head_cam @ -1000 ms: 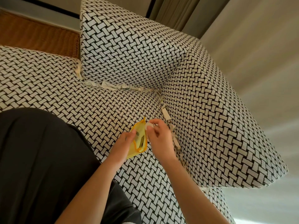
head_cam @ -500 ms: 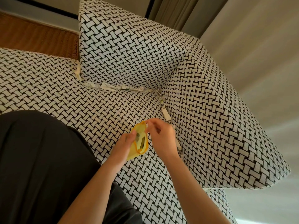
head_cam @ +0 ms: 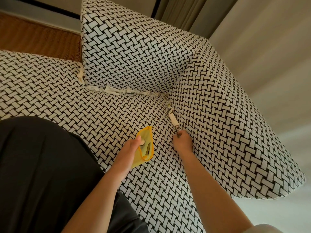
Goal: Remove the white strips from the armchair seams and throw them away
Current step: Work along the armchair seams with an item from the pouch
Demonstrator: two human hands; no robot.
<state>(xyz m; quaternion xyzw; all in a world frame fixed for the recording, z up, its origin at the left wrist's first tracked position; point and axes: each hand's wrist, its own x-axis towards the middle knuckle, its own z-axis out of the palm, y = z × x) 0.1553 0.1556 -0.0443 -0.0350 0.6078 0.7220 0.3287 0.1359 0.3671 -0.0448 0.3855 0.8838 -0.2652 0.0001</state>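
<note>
Right now the white strip [head_cam: 173,119] sits tucked in the seam where the seat meets the right armrest, running from the inner corner toward the near side. Right hand [head_cam: 182,140] is at the near end of that strip, fingers [head_cam: 179,133] pinched closed at the seam — whether they actually grip the strip end cannot be told, the tips are buried in the crease. More white strips [head_cam: 117,90] lie crumpled along the far seam under the backrest, and another short piece [head_cam: 81,76] stands at the left edge of the backrest.

Left hand [head_cam: 130,147] holds a small yellow pouch [head_cam: 146,146], thumb curled over its open rim, fingers closed beneath it; some dark and pale bits show inside. Pouch and right hand are near each other but apart.

Armchair [head_cam: 134,52] — covered all over in a black-and-white basket-weave fabric, seat broad, armrest sloping off to the right. Dark garment [head_cam: 42,165] of the person fills the near left, lying over the seat.

Room: brown woven wicker surface [head_cam: 38,39] far left behind the chair, grey-green curtains [head_cam: 181,12] at the far top, pale wall and floor to the right.
</note>
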